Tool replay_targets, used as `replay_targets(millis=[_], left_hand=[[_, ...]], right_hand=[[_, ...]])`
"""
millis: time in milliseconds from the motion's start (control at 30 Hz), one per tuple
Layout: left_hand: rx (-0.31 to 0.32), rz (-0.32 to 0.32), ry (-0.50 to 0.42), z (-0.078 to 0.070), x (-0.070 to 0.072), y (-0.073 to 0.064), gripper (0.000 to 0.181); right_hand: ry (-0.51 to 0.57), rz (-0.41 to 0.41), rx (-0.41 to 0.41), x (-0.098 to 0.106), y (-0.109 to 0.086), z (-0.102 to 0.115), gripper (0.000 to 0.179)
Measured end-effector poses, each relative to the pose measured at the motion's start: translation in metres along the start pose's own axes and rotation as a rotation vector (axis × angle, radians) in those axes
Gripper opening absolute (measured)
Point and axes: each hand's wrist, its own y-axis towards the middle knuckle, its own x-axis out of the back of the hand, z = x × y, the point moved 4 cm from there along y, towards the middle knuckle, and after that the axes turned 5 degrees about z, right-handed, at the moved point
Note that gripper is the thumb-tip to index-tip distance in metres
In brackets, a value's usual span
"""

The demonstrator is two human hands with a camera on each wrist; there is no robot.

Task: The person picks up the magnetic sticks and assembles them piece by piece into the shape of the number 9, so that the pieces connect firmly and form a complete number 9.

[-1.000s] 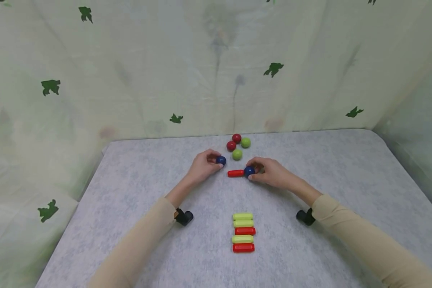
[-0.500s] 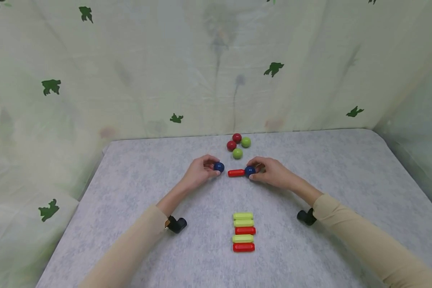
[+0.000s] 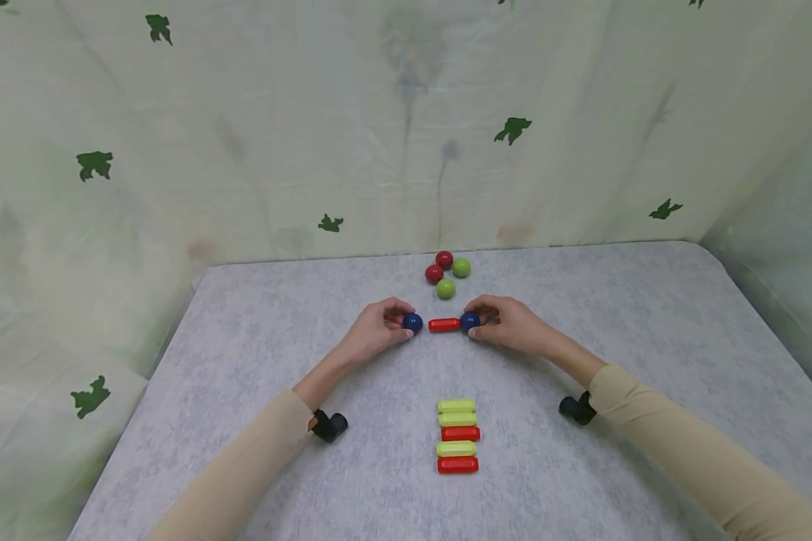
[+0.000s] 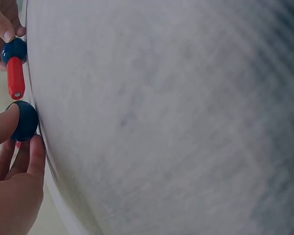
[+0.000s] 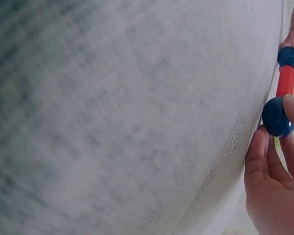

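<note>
Between thumb and fingertips, my left hand (image 3: 372, 330) pinches a dark blue ball (image 3: 413, 323). My right hand (image 3: 510, 324) pinches a second blue ball (image 3: 470, 321), which joins the right end of a red rod (image 3: 443, 324). The rod points left at the first ball, a small gap between them. In the left wrist view the free end of the red rod (image 4: 16, 81) shows a small grey spot, just beyond the left hand's blue ball (image 4: 27, 121). The right wrist view has the right hand's blue ball (image 5: 277, 117) in front, partly covered by the thumb.
Behind the hands sit two red balls (image 3: 434, 274) and two green balls (image 3: 446, 288) in a cluster. Nearer the front, several yellow-green rods (image 3: 456, 419) and red rods (image 3: 458, 465) lie in a column on the grey table (image 3: 277, 315). A patterned curtain (image 3: 243, 150) hangs behind.
My left hand has brought its blue ball toward me and level with the red rod's free end. The right hand, its ball and the rod have stayed nearly still.
</note>
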Motion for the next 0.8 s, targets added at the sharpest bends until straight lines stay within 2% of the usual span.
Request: replay_targets(millis=[300,567,800], left_hand=[[-0.032,0.073,0.042,-0.0013,-0.0030,0.0005,0.035],[-0.103,0.128,0.064,-0.0095,-0.0047,-0.0012,0.035],[-0.109,0.140,0.070,-0.0023,-0.0067,0.0038,0.036]], right_hand=[[0.022,0.001,0.011,-0.0003,-0.0001,-0.0030,0.037],[0.031,0.007,0.009,0.0002,-0.0003,-0.0016,0.037],[0.033,0.016,0.002,0.0005,0.0002,-0.0029,0.036]])
